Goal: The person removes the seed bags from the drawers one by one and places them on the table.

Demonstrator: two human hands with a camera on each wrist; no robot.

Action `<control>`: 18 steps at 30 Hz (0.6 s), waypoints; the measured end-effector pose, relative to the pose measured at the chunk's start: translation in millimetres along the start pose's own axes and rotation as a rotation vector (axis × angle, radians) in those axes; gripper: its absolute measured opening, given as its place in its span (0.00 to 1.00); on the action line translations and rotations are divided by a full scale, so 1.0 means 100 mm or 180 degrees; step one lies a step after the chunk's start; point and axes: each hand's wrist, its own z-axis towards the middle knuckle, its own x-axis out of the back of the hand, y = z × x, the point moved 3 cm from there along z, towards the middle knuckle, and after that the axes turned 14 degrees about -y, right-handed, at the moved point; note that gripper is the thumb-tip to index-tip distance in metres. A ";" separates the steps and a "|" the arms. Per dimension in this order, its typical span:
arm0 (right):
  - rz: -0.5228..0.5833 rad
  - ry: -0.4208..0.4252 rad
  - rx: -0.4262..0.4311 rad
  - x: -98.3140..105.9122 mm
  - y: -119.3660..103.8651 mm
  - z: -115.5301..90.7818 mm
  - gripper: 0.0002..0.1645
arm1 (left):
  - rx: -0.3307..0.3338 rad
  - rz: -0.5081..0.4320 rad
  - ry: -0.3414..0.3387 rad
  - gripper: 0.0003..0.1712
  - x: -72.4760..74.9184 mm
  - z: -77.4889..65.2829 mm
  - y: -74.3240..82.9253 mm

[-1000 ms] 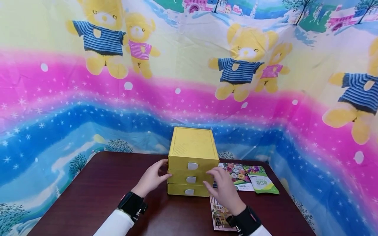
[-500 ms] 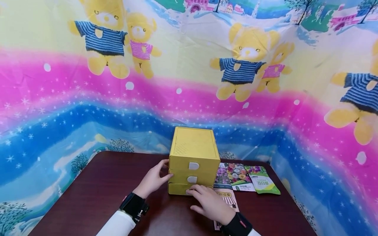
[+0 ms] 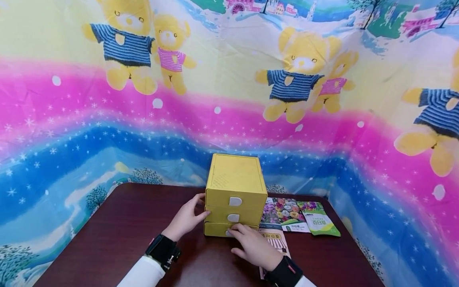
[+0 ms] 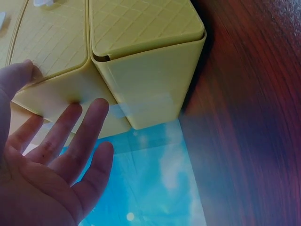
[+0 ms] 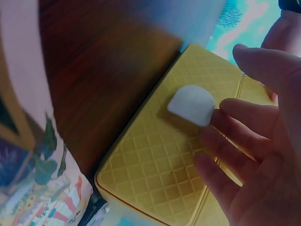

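On the dark brown wooden table (image 3: 136, 227), toward its back edge: a yellow three-drawer cabinet (image 3: 236, 173), standing upright, with front toward the person. At its left side, the left hand (image 3: 184, 220), thumb on the front edge of the middle drawer (image 3: 218, 214), other fingers spread apart along the side wall; cannot tell about touch of every fingertip. Before the bottom drawer (image 5: 150, 160), the right hand (image 3: 255, 246), fingers a little apart and at the edge of its white handle (image 5: 192, 104), thumb well away; cannot tell how firm the contact. To the right of the cabinet, lying on the table: flower-picture packets (image 3: 289, 213) and a green-and-white packet (image 3: 320, 221). Nearer, partly covered by the right hand: a pink packet (image 3: 279, 240). Behind, a hanging cloth (image 3: 222, 67) with printed bears.
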 end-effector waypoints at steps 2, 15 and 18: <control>0.0022 -0.0005 -0.0009 0.01 -0.01 0.00 0.30 | -0.0008 -0.0035 0.0009 0.34 0.00 0.00 0.01; 0.0373 -0.0050 0.0133 0.08 -0.07 -0.08 0.22 | -0.0048 -0.0068 0.0157 0.25 -0.02 -0.07 0.01; 0.0429 -0.0090 0.0217 0.11 -0.11 -0.12 0.20 | -0.0018 -0.0070 0.0157 0.24 -0.03 -0.08 0.01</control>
